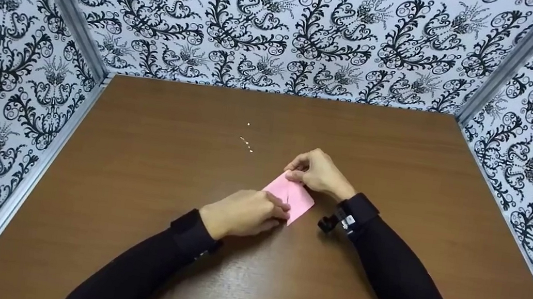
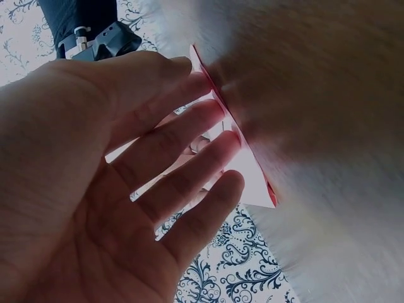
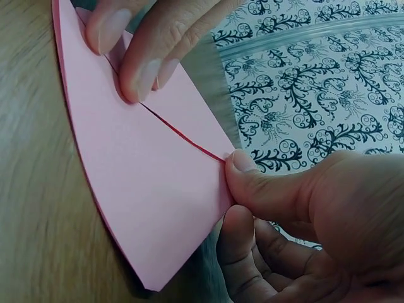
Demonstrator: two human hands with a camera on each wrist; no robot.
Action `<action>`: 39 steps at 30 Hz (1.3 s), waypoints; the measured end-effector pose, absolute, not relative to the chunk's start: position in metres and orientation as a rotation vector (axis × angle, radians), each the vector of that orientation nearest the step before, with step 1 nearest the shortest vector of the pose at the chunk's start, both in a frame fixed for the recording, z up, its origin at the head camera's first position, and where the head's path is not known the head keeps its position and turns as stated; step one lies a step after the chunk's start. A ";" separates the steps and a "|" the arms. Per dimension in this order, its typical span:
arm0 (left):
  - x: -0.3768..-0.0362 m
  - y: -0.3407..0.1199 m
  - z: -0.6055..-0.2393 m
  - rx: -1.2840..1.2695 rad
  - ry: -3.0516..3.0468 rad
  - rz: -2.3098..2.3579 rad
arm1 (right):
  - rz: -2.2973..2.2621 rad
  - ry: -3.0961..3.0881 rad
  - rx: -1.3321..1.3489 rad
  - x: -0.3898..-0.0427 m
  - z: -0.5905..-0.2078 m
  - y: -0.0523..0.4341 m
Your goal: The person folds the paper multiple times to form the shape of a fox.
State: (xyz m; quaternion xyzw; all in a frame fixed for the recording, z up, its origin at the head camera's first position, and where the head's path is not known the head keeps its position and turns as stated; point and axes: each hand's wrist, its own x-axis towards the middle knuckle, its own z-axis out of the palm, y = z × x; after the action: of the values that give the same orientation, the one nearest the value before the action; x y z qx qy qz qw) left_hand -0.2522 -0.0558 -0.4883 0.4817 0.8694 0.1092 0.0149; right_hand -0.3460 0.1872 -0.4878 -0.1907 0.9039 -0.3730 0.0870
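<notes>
A pink sheet of folded paper lies at a slant on the brown table, in the middle of the head view. In the right wrist view two flaps of the folded paper meet along a narrow dark-red slit. My right hand pinches its far corner between thumb and curled forefinger. The left hand presses its fingertips on the near part, beside the slit. In the left wrist view the fingers of the left hand are mostly straight and spread, their tips against the paper.
Small pale specks lie on the table beyond the paper. Walls with a black-and-white scroll pattern enclose the table at the back and both sides. A small black camera juts from the right wristband.
</notes>
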 end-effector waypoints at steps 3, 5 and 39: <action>-0.251 -0.057 -0.486 1.508 2.705 0.332 | -1.114 2.692 -0.569 -0.346 -0.486 0.188; -0.251 -0.057 -0.484 1.525 2.710 0.328 | -1.119 2.693 -0.559 -0.346 -0.486 0.189; -0.280 -0.090 -0.474 1.188 3.170 0.450 | -1.464 2.926 -0.464 -0.345 -0.448 0.203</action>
State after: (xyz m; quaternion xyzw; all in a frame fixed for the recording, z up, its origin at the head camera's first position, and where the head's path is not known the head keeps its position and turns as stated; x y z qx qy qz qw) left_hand -0.2801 -0.0899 -0.4743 0.3446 0.9196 0.1306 -0.1361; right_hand -0.3447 0.2033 -0.4478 -0.1401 0.8825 -0.4415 -0.0813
